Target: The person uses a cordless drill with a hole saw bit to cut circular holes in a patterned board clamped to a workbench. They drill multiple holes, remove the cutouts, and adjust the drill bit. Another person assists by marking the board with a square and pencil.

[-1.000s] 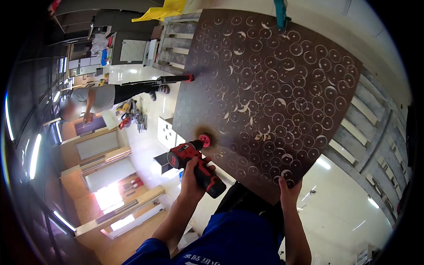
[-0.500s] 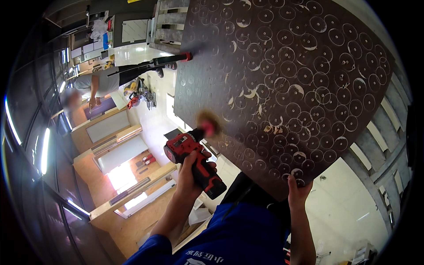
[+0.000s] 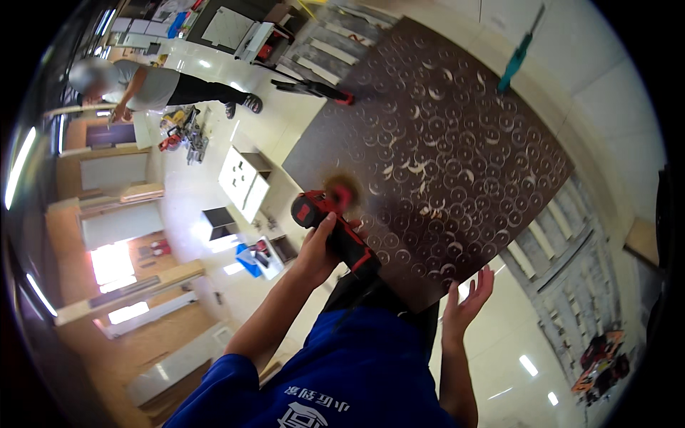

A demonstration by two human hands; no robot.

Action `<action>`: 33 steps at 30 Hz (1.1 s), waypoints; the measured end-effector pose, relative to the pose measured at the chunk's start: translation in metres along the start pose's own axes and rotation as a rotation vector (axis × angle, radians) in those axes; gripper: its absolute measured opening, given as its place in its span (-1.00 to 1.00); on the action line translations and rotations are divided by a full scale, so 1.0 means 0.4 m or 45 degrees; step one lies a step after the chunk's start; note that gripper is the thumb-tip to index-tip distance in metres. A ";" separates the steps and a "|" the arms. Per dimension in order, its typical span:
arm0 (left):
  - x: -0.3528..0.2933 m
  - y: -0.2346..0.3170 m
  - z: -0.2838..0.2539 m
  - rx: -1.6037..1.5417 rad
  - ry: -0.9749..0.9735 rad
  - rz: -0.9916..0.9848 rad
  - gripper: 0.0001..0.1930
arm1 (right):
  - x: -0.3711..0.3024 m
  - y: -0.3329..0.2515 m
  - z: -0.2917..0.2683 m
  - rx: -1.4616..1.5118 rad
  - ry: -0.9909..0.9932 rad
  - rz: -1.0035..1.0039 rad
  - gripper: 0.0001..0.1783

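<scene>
My left hand (image 3: 322, 246) is wrapped round the grip of a red and black cordless drill (image 3: 349, 246). The drill's round brown attachment (image 3: 344, 194), with a red centre, is blurred and sits over the left part of a dark brown board (image 3: 421, 128). Circular scored marks with centre dots cover most of the board, and pale curved shavings (image 3: 416, 167) lie on it. Beside the board's near right edge is my right hand (image 3: 464, 303), its fingers stretched out and apart, holding nothing. Whether its thumb touches the edge, I cannot tell.
A black and red clamp (image 3: 317, 90) grips the board's left edge; a teal clamp-like tool (image 3: 515, 63) stands at the far right edge. Grey slatted pallets (image 3: 549, 242) lie under the board. A person (image 3: 153, 85) stands far left, near tools (image 3: 185, 135). Tools (image 3: 603, 364) lie lower right.
The view has shifted, showing more of the board's far side. My right hand's fingers have come off the board's corner and spread. The drill remains in my left hand, its attachment still blurred.
</scene>
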State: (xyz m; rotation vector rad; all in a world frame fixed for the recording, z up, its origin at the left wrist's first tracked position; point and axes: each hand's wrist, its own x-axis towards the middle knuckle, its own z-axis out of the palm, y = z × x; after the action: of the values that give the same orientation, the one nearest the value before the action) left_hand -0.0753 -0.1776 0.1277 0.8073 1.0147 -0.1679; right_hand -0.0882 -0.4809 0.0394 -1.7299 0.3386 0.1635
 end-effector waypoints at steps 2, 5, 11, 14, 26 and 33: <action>-0.012 0.006 -0.033 -0.048 -0.087 -0.051 -0.49 | -0.012 -0.101 0.034 -0.167 -0.102 -0.329 0.00; 0.009 -0.003 -0.100 -0.059 -0.312 -0.033 -0.53 | -0.030 -0.221 0.136 -0.158 -0.427 -0.589 -0.01; 0.065 -0.047 -0.186 -0.177 -0.621 0.010 -0.50 | -0.064 -0.252 0.326 -0.547 -0.676 -0.733 -0.23; 0.074 -0.062 -0.187 -0.156 -0.732 -0.043 -0.55 | -0.079 -0.270 0.348 -0.744 -0.577 -0.708 -0.28; 0.088 -0.100 -0.112 -0.218 -0.554 0.150 -0.52 | -0.075 -0.419 0.472 -1.370 -0.854 -0.401 -0.40; 0.061 -0.070 -0.105 -0.416 -0.557 0.058 -0.59 | -0.074 -0.395 0.474 -1.321 -0.840 -0.413 -0.41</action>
State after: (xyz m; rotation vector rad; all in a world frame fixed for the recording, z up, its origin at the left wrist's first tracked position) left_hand -0.1046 -0.1635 0.0820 0.4656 0.5880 -0.1279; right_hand -0.0515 -0.2671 0.1607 -2.5608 -0.6293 0.7450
